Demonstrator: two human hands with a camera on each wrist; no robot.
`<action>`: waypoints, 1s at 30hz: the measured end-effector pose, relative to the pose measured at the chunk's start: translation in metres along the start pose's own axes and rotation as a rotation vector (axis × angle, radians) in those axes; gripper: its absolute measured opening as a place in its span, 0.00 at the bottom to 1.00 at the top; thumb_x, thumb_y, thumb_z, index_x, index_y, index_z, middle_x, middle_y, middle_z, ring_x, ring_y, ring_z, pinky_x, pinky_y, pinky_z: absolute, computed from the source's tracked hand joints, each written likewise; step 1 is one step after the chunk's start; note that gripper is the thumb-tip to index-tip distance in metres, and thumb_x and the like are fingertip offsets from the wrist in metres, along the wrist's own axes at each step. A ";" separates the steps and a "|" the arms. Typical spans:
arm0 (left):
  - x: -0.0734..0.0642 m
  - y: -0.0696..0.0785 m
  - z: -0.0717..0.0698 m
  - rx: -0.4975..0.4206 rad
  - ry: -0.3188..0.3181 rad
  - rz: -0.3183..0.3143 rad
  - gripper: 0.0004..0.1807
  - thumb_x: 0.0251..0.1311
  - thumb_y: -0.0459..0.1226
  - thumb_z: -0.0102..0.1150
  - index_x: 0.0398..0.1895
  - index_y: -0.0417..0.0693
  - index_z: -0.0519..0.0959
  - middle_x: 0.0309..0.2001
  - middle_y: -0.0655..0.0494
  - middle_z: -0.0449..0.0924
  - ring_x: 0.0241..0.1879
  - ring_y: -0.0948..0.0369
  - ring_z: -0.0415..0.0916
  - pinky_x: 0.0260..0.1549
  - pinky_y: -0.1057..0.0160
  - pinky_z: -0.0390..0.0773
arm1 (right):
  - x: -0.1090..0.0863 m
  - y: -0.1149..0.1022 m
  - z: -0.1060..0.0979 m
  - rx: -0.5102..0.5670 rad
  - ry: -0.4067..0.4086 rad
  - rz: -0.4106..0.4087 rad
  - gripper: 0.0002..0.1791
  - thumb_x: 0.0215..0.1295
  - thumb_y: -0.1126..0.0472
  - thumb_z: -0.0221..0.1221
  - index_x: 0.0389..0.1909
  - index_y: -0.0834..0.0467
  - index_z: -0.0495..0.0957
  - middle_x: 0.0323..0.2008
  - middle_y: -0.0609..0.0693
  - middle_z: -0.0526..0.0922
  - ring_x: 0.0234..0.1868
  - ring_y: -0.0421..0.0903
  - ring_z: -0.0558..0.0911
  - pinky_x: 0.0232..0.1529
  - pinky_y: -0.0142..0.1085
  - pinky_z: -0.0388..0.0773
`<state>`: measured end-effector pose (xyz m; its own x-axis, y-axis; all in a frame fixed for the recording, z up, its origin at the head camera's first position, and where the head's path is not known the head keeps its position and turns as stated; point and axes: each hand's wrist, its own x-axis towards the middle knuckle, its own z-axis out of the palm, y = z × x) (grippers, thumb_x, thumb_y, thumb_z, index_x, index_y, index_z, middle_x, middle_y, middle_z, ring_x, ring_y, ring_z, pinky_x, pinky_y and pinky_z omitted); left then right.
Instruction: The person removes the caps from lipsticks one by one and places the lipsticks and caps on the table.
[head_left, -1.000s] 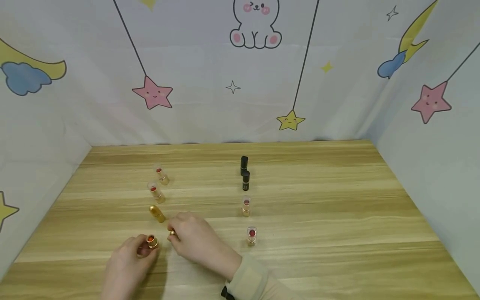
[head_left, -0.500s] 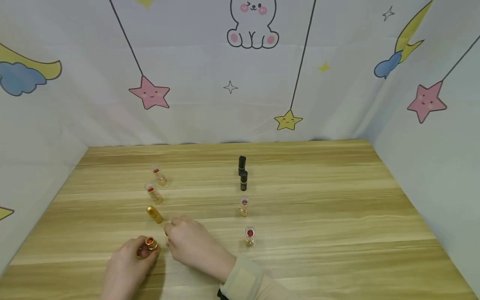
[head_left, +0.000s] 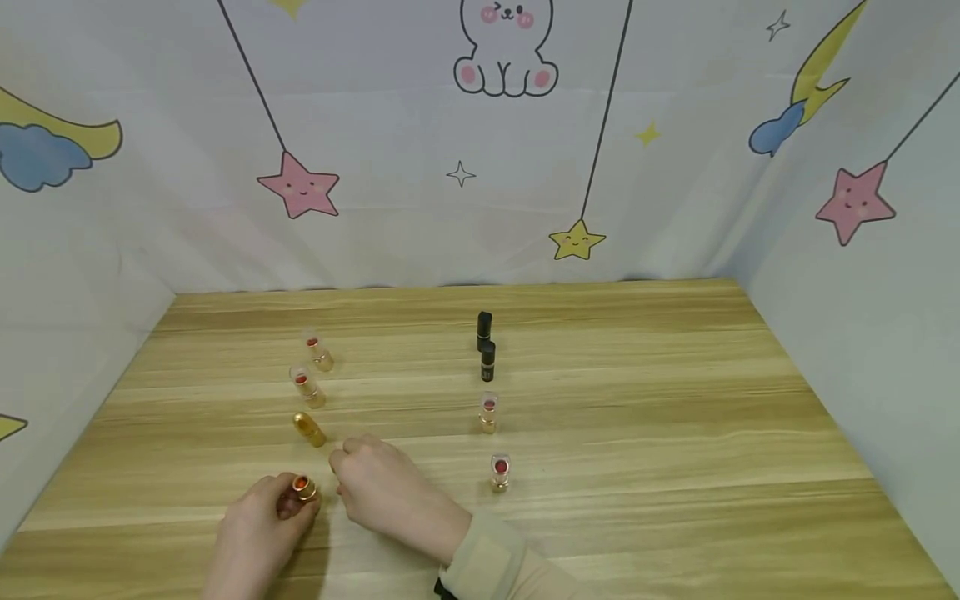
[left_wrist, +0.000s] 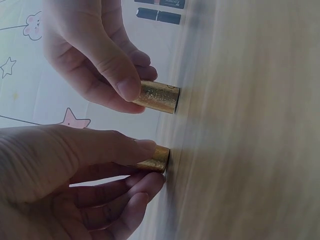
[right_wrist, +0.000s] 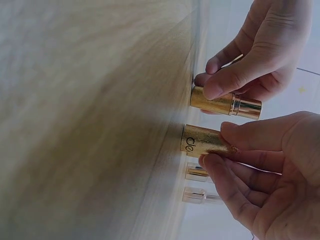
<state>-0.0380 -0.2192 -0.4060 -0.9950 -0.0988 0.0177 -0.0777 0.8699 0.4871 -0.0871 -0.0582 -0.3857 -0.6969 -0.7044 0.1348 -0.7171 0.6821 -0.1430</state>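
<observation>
Head view: left hand (head_left: pixel 258 529), lower left, fingers curled round an uncapped lipstick (head_left: pixel 305 490), tilted little, presumably keeping its top free; right hand (head_left: pixel 393 492), lower centre-left, hold mostly hidden; bench (head_left: pixel 637 417), other lipsticks (head_left: pixel 488 361) standing in two columns.
Left wrist view: both hands pinching, lower ends at bench level, probably for steadiness.
Right wrist view: lettered gold cylinder (right_wrist: pixel 197 140), likely the cap, pinched by right fingers.

A person's left hand (head_left: pixel 258 527) grips an uncapped gold lipstick (head_left: pixel 304 488), its red tip showing, at a wooden table (head_left: pixel 675 433), the right hand (head_left: pixel 393 493) curled just beside it. Beyond stand a gold tube (head_left: pixel 309 429) and two clear-capped lipsticks (head_left: pixel 308 389); at right, two more (head_left: pixel 500 473) line up with two black tubes (head_left: pixel 487 362) before a star-printed curtain (head_left: pixel 405 225).
</observation>
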 end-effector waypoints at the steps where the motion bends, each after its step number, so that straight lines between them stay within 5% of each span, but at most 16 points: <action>1: 0.000 0.000 0.000 0.000 0.002 -0.001 0.07 0.50 0.35 0.68 0.33 0.46 0.81 0.26 0.57 0.75 0.25 0.65 0.68 0.25 0.65 0.67 | 0.000 0.000 0.000 0.001 -0.002 0.001 0.05 0.58 0.56 0.65 0.35 0.51 0.80 0.28 0.40 0.78 0.29 0.34 0.74 0.30 0.22 0.71; 30: 0.000 -0.003 0.001 -0.021 -0.013 -0.019 0.09 0.48 0.35 0.69 0.33 0.43 0.81 0.28 0.53 0.77 0.28 0.62 0.72 0.25 0.64 0.68 | 0.003 -0.002 0.005 0.002 -0.055 0.037 0.08 0.59 0.55 0.65 0.37 0.51 0.81 0.30 0.40 0.79 0.30 0.34 0.75 0.32 0.21 0.73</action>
<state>-0.0382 -0.2214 -0.4085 -0.9941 -0.1082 -0.0031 -0.0948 0.8574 0.5059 -0.0872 -0.0627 -0.3894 -0.7214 -0.6884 0.0754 -0.6908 0.7076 -0.1486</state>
